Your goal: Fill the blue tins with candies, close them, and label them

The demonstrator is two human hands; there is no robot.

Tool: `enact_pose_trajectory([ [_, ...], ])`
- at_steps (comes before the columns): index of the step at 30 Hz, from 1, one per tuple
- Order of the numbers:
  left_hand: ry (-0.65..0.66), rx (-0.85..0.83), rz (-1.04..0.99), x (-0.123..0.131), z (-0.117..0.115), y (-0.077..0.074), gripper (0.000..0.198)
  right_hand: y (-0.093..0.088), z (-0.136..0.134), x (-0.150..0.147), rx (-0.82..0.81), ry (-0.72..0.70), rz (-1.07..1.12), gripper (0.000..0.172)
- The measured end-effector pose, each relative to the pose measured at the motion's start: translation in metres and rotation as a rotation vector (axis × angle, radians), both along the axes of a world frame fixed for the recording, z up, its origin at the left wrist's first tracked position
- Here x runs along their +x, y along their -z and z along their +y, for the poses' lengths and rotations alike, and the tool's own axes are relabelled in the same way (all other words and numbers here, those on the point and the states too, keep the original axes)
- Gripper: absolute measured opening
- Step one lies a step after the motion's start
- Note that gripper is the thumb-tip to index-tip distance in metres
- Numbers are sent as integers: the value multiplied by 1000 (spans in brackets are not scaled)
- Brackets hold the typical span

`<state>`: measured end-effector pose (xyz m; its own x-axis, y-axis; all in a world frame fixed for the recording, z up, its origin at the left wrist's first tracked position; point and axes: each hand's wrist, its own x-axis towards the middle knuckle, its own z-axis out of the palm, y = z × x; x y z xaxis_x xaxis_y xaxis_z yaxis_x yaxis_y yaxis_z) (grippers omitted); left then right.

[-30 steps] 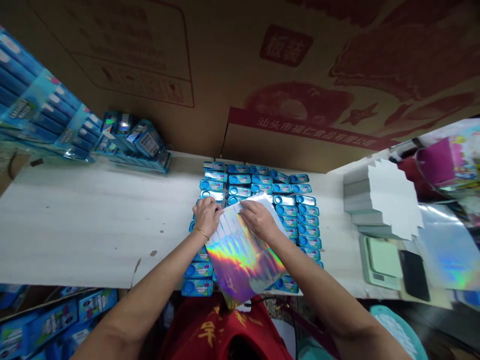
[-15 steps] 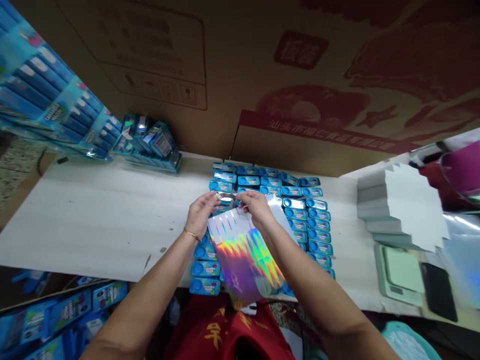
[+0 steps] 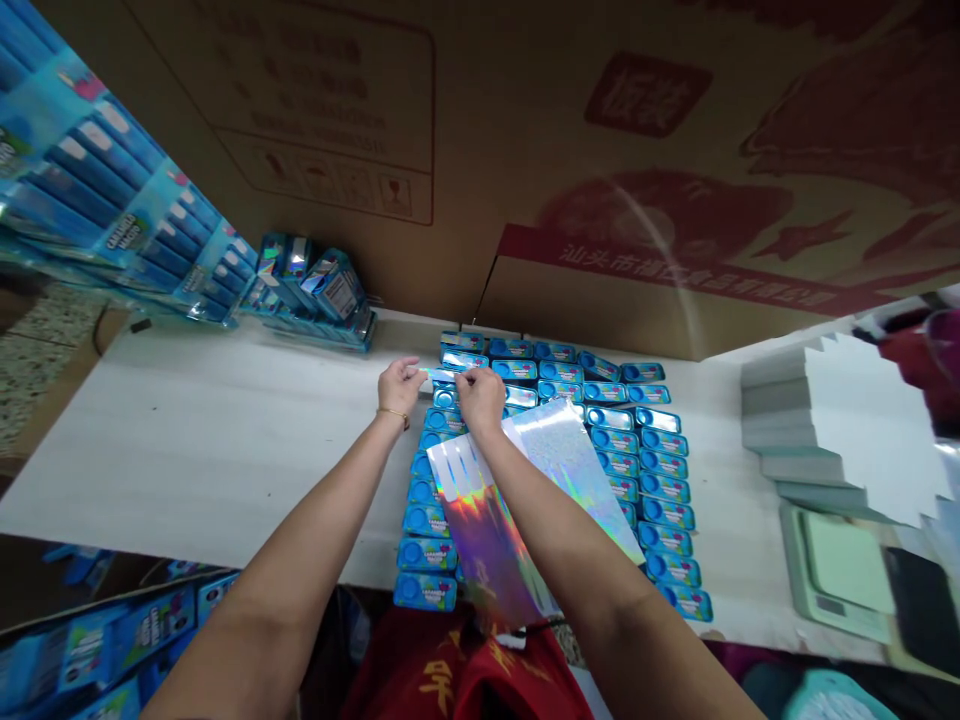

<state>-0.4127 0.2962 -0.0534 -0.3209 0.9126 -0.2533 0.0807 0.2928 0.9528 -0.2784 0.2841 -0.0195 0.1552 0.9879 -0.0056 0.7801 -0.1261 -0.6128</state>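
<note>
A narrow shiny sticker strip (image 3: 441, 375) stretches between my hands, just over the far left of the rows of small blue boxes (image 3: 426, 590). My left hand (image 3: 397, 390), with a gold bracelet at its wrist, pinches the strip's left end. The right end is between the fingertips of my right hand (image 3: 482, 398), palm down. Whether the strip touches the box below it I cannot tell. Beneath my right forearm, a holographic sticker sheet (image 3: 487, 545) lies over the middle boxes, and a paler shiny sheet (image 3: 574, 470) shows beside it.
A large cardboard carton (image 3: 465, 120) walls off the back of the white table (image 3: 247, 430). Blue packs (image 3: 322, 290) stand at the back left. To the right are stacked white cards (image 3: 862, 420), a pale green scale (image 3: 844, 565) and a black phone (image 3: 926, 600).
Both hands have moved away from me and spread apart, with the strip stretched between them. The view has shifted a little, and the paler sheet shows more.
</note>
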Motion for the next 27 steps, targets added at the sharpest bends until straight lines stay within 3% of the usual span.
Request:
enact_pose_trajectory([
  [3,25,-39,-6,1,3,12,34,0,2,-3,-32,-27,-140,21],
  [7,76,-103,245,-4,-2,16,26,-9,2,17,24,-128,-188,22],
  [11,138,10,366,9,-23,-14,23,-27,-10,80,190,-204,-138,29],
  [13,426,190,524,30,-38,-34,23,-34,-20,110,202,-312,-142,28],
  [15,645,210,715,54,-53,-49,24,-35,-29,127,154,-470,-209,25],
  [16,690,184,790,65,-58,-53,25,-33,-32,131,122,-534,-264,24],
  [20,667,81,912,88,-69,-51,18,-19,-39,131,77,-690,-461,27],
  [27,579,99,916,87,-74,-41,19,-4,-53,146,139,-819,-491,29],
])
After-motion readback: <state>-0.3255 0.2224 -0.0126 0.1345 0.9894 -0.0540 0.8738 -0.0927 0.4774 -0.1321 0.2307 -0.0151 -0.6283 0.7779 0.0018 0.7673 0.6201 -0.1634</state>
